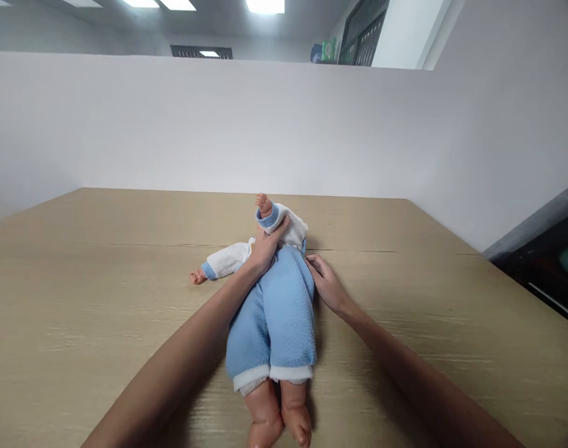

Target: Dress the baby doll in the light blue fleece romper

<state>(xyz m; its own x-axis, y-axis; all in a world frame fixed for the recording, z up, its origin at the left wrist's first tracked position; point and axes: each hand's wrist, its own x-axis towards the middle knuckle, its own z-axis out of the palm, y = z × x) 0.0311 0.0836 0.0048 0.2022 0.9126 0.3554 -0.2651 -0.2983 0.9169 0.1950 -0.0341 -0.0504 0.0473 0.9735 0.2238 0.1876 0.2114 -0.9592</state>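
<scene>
While the baby doll [265, 414] lies on the wooden surface [101, 280], our left grip [266, 246] clasps its raised sleeve [290, 231]; our right grip [325, 283] touches the blue romper [281, 311], and we cannot tell its closure.

One doll [274, 311] was on one desk [101, 280]. Two hands: left hand [265, 246], right hand [325, 283]. Doll had two bare feet [279, 423], two white sleeves [228, 260].

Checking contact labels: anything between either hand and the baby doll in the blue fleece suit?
Nothing visible. The left hand grips the baby doll in the blue fleece suit by its raised white sleeve; the right hand touches its side. It lies on the light wooden table.
</scene>
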